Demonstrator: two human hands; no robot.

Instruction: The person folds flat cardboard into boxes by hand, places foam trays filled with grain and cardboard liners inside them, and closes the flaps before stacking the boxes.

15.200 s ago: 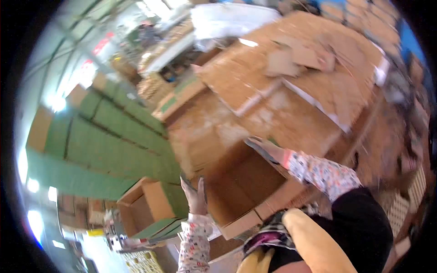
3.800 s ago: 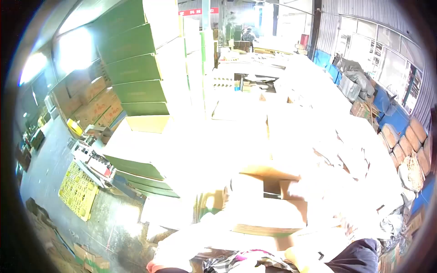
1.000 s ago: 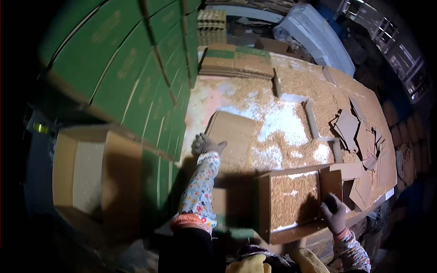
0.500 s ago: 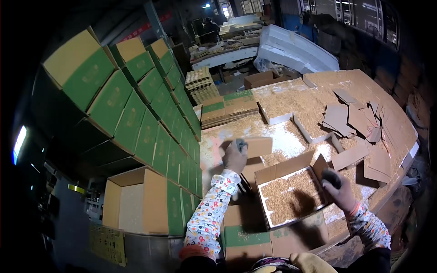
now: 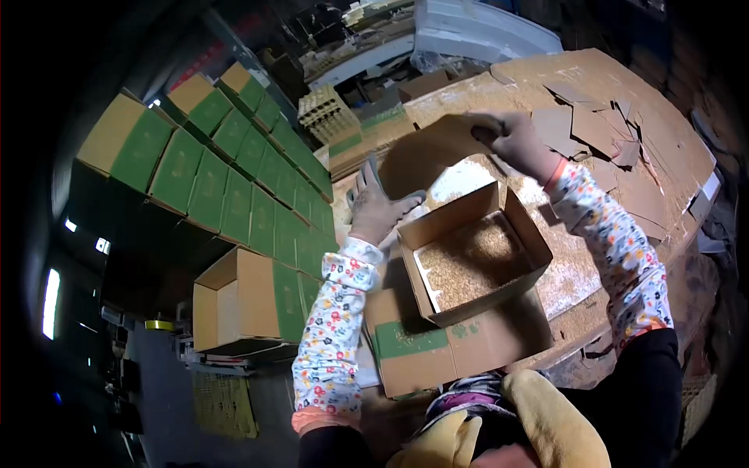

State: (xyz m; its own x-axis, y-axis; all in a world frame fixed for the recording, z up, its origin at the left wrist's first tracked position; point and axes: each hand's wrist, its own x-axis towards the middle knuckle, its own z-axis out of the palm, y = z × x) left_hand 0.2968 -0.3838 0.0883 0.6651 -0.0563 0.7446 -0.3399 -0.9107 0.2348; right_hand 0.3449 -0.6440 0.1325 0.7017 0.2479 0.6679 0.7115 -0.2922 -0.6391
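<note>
My right hand (image 5: 524, 147), gloved, has its fingers closed on the upper right edge of a brown cardboard sheet (image 5: 429, 154) raised above the table. At the sheet's lower left is my left hand (image 5: 378, 209), also gloved, with thumb and fingers spread; whether it touches the sheet is unclear. Nearer my body stands an open brown box (image 5: 488, 292) with its flaps up and a layer of tan flakes (image 5: 472, 261) showing inside. It rests on a flattened carton with a green band (image 5: 409, 343).
Green-and-brown cartons (image 5: 234, 203) are stacked at the left, with an open box (image 5: 253, 304) in front. Egg trays (image 5: 328, 115) and folded cartons (image 5: 382, 129) lie behind. Cardboard scraps (image 5: 601, 132) lie on the flake-strewn table (image 5: 562, 74) at the right.
My right hand has moved from beside the open box up and left to the cardboard sheet, which is now raised. My left hand has opened its fingers. The camera view has shifted.
</note>
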